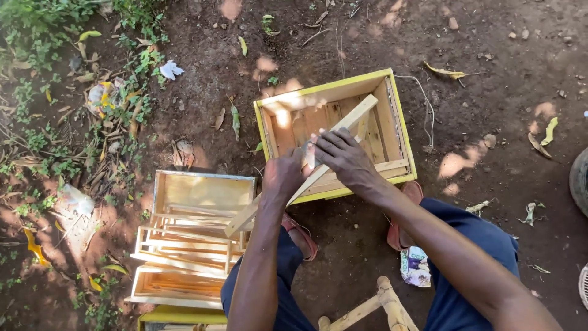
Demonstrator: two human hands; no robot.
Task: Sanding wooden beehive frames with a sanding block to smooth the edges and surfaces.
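Observation:
My left hand grips a long pale wooden bar that slants from lower left to upper right. My right hand lies over the same bar a little farther up, fingers curled on it, with something small and grey under the fingertips that I cannot make out. The bar's far end reaches over an open yellow-edged wooden box standing on bare soil in front of my knees. My legs in dark blue trousers frame the lower part of the view.
A stack of pale wooden frames lies in a second box at lower left. A wooden stool leg pokes up between my knees, beside a crumpled wrapper. Red sandals rest under me. Weeds and litter border the left; a dark round object sits at the right edge.

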